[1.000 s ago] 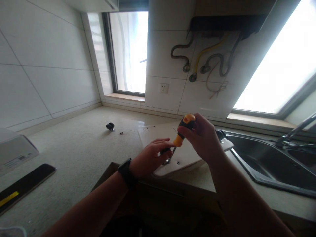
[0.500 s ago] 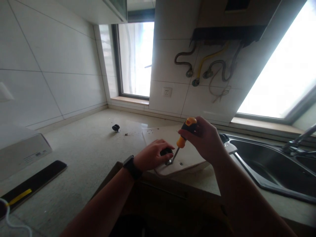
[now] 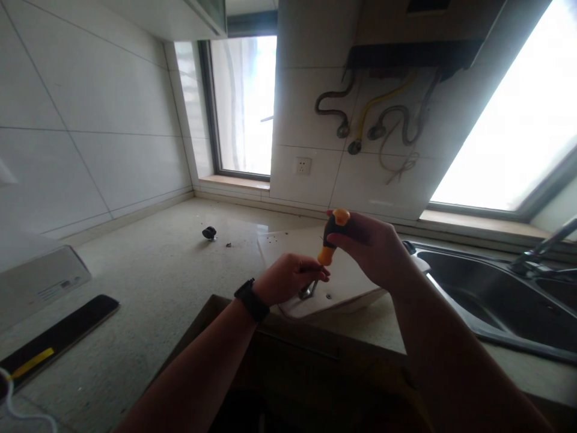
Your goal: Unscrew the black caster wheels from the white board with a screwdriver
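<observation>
A screwdriver (image 3: 332,237) with a yellow and black handle is held in my right hand (image 3: 372,246), fingers wrapped round the grip. Its shaft slants down to a metal fitting (image 3: 307,293) near the front corner of a white panel (image 3: 349,285) lying on the counter. My left hand (image 3: 293,279), with a dark watch (image 3: 252,299) on the wrist, has its fingers closed around the shaft just below the handle. Beside the fitting, a small round screw or hole (image 3: 329,296) shows in the panel. The screwdriver's tip is hard to make out.
A black knob-like part (image 3: 209,233) lies on the counter (image 3: 166,258) with small dark bits near it. To the right is a steel sink (image 3: 496,294) with a tap. At left are a white box (image 3: 42,282) and a long dark strip (image 3: 67,331).
My left hand has shifted from the black knob at the fitting up to the screwdriver shaft. The screwdriver stands slightly more to the left, and the view has shifted a little.
</observation>
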Motion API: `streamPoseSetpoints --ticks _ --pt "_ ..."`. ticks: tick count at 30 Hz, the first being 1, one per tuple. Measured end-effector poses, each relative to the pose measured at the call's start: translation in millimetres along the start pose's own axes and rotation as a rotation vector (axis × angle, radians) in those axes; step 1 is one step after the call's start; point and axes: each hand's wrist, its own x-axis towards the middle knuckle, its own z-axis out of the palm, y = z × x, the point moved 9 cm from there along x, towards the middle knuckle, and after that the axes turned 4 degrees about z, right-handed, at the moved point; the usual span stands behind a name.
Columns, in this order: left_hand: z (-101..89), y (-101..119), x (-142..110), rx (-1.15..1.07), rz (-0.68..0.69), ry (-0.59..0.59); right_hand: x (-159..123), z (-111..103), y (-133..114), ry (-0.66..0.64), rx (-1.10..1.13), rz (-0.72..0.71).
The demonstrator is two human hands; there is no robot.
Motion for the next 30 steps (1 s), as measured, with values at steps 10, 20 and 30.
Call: streamPoseSetpoints --ticks 10,20,30 --pt "-7.0 3.6 -2.2 0.127 -0.034 0.14 5.4 -4.3 -16.2 0.07 -0.108 -0.058" --pt "-12.7 -0.9 -3.3 0.132 -0.027 0.273 10.9 8.7 -14.7 0.012 -0.073 -0.05" --pt "-13.5 -0.7 -4.1 0.15 0.005 0.256 15.6 10.7 -5.0 -0.05 0.121 0.021"
